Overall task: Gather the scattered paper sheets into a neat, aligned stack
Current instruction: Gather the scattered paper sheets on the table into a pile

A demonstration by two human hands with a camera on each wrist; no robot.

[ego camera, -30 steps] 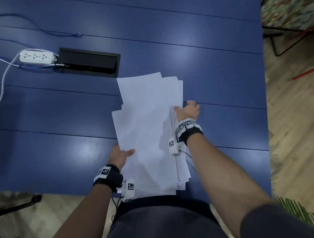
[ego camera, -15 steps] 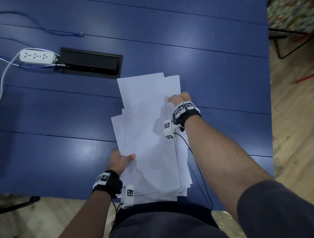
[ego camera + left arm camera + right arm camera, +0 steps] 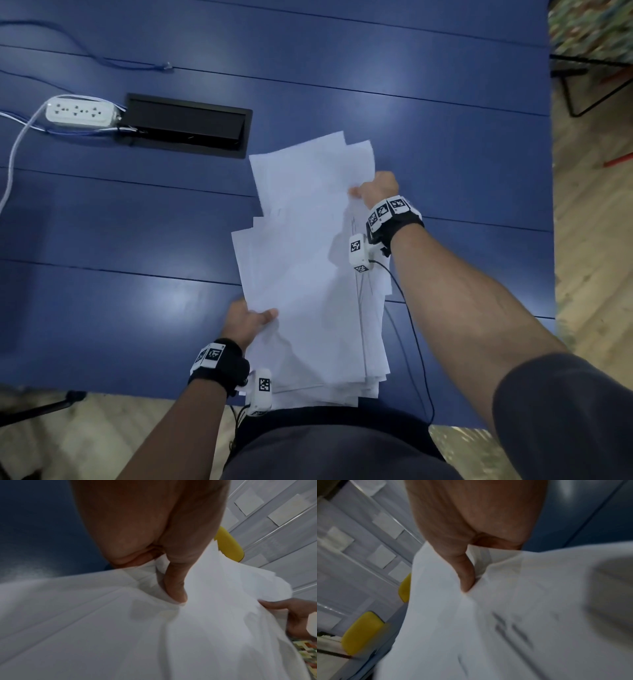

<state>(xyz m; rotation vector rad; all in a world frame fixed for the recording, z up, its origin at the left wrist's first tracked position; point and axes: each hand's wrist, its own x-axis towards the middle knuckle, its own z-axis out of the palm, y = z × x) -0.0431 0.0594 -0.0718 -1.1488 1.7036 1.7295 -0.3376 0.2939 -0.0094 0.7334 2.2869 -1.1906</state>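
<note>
A loose bundle of white paper sheets [image 3: 308, 267] is held above the blue table [image 3: 102, 301], its edges fanned and uneven. My left hand [image 3: 248, 320] grips the bundle's left edge near the bottom, thumb [image 3: 175, 588] on top of the sheets [image 3: 154, 635]. My right hand [image 3: 373, 190] pinches the right edge higher up, thumb [image 3: 466, 574] pressed on the paper [image 3: 505, 622]. The fingers of both hands are hidden under the sheets. The bundle's lower end hangs past the table's near edge.
A black cable hatch [image 3: 186, 125] is set in the table at the upper left, with a white power strip [image 3: 80, 113] and its cords beside it. A thin blue cable [image 3: 102, 60] lies further back. Wooden floor [image 3: 592, 240] runs along the table's right edge.
My right hand has moved up along the right edge and closed on the sheets. The bundle has lifted and tilted slightly; the left hand keeps its hold.
</note>
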